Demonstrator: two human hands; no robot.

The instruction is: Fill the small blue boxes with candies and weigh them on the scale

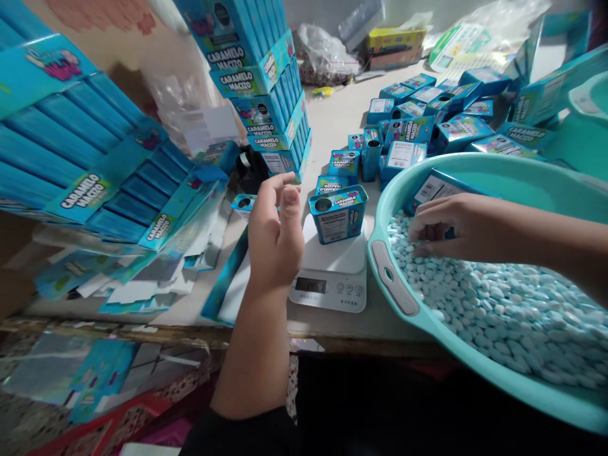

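Note:
My left hand (278,237) is raised beside the white kitchen scale (332,259), thumb up and fingers apart, with nothing seen in it. On the scale stands an upright blue candy tin (338,215) with a round hole in its top; the lit display's digits are hard to read. My right hand (446,225) reaches into the turquoise basin (380,221), fingers curled down at the surface of the pale blue and white candies (498,316). Whatever its fingers hold is hidden. Just behind it, another blue tin (441,183) leans inside the basin.
Stacked display boxes of tins (266,95) rise behind my left hand, with a larger stack (95,145) at left. Several loose tins (408,130) crowd the table behind the basin. A black tape dispenser (251,168) and cardboard scraps (142,278) lie left.

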